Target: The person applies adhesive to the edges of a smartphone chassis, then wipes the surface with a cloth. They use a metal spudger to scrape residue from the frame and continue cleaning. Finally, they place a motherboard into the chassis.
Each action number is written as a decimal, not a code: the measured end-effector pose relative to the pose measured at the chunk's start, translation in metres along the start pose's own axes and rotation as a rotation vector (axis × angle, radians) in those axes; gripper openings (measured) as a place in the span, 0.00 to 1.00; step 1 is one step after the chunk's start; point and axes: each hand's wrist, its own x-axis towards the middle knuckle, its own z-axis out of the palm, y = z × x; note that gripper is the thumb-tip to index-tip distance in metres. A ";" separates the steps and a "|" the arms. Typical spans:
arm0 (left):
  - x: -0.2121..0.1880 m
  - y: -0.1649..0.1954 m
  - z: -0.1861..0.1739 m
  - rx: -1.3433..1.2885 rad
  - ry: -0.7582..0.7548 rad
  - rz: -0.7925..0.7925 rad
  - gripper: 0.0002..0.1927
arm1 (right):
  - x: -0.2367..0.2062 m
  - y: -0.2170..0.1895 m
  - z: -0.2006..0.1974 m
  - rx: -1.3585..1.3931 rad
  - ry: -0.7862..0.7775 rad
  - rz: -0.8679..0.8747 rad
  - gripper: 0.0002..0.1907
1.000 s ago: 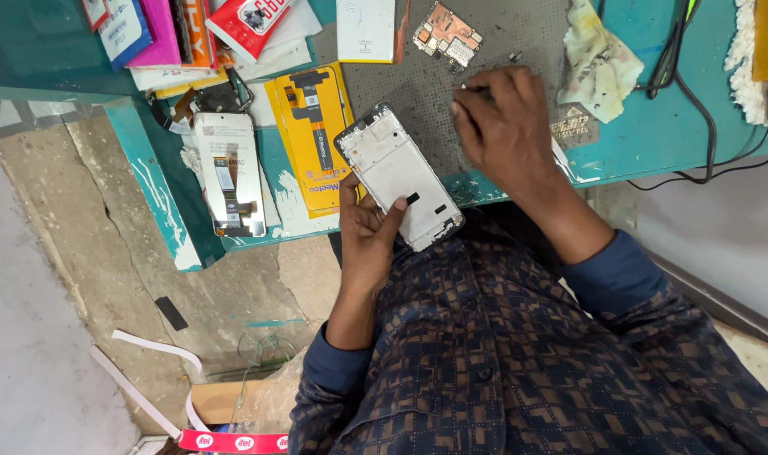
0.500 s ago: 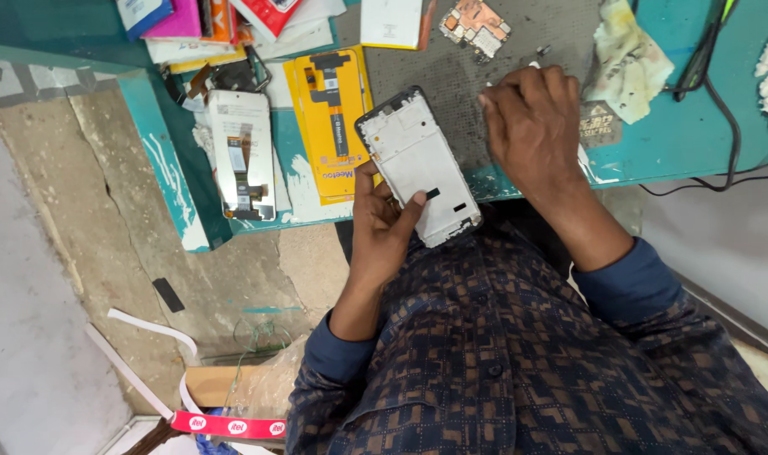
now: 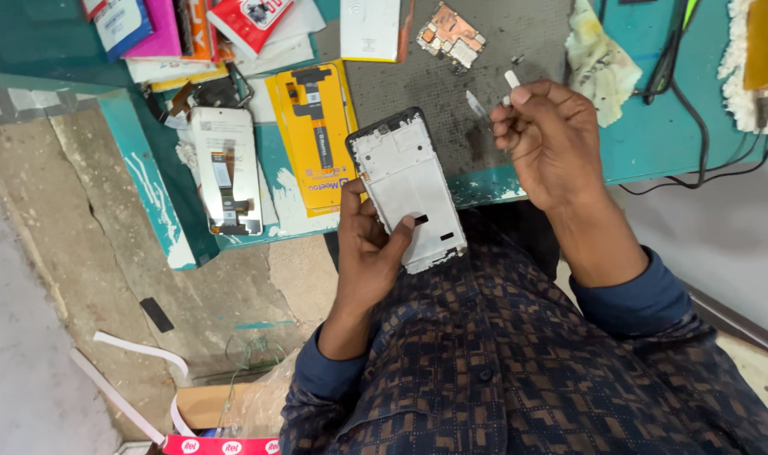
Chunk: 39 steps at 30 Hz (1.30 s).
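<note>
At a phone repair bench we look down over our own patterned shirt (image 3: 502, 371) and see both hands at work. Our left hand (image 3: 369, 253) holds a stripped phone frame (image 3: 411, 187) from below, its fingers (image 3: 401, 232) wrapped round one long edge and the thumb laid across the white inner face, so that the open side is turned up toward us and the far end rests just over the edge of the worktop (image 3: 653, 135). Held this way, the frame is steady and its inside is in plain sight.

Our right hand (image 3: 552, 139) hovers just beyond the frame, above the dark mat (image 3: 502, 42), its fingers pinched tight on a small white part (image 3: 512, 80) raised clear of the surface; what the part is we cannot tell.

To the left, a second phone (image 3: 224, 168) lies face down with its back opened and a flat cable showing, beside a yellow packet (image 3: 312, 126) carrying a spare part. Farther off on the mat sits a copper-coloured circuit board (image 3: 451, 35), with a crumpled cloth (image 3: 599, 59) to its right and black cables (image 3: 696, 109) trailing over the teal surface. Coloured boxes and packets (image 3: 199, 29) crowd the far left corner, within easy reach of the seat.
</note>
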 end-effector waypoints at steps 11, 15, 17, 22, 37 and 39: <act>-0.005 0.014 0.013 0.022 -0.089 0.003 0.30 | -0.031 -0.029 0.038 -0.677 -0.203 -0.421 0.08; -0.008 0.022 0.023 -0.014 -0.151 0.034 0.27 | -0.035 -0.049 0.058 -1.366 -0.405 -1.073 0.11; -0.008 0.026 0.026 -0.005 -0.155 -0.021 0.26 | -0.034 -0.057 0.066 -1.496 -0.501 -1.090 0.11; -0.009 0.031 0.030 0.034 -0.174 -0.002 0.27 | -0.031 -0.068 0.088 -1.703 -0.545 -1.223 0.10; -0.009 0.027 0.030 0.014 -0.225 -0.031 0.28 | -0.019 -0.066 0.076 -1.544 -0.507 -1.100 0.10; -0.009 0.027 0.030 0.023 -0.231 -0.026 0.29 | -0.018 -0.066 0.072 -1.477 -0.483 -1.050 0.09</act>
